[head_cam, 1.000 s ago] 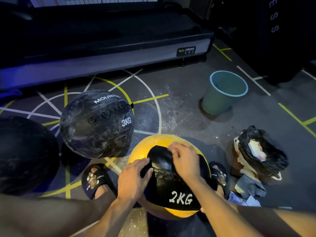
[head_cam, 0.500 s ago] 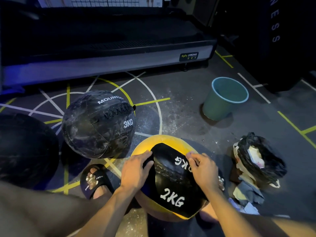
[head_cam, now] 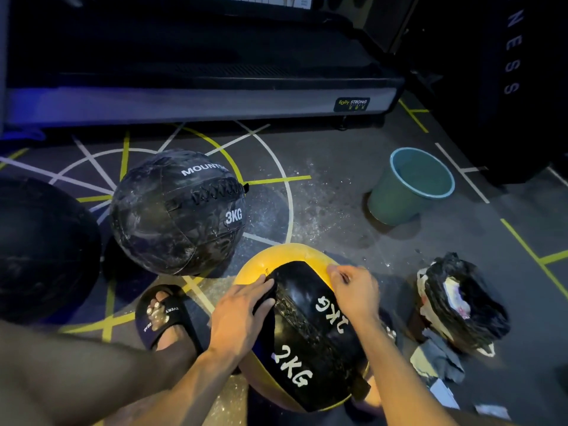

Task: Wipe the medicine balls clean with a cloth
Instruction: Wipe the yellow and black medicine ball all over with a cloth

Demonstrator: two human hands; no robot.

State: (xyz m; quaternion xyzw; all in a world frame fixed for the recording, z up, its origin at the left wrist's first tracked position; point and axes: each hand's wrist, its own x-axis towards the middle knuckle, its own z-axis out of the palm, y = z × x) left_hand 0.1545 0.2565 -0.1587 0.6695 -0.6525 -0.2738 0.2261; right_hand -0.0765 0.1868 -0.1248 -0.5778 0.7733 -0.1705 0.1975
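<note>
Floor: ball (head_cam: 307,327) (2KG label toward camera).

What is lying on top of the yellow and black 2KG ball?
Both hands rest on the 2KG ball: left hand on its left side, right hand at its upper right. What their palms cover is hidden.

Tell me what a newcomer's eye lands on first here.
The yellow-and-black 2KG ball at bottom centre, with the left hand and right hand on it. Behind it to the left sits the scuffed black 3KG ball, and a teal bucket stands at upper right.
</note>
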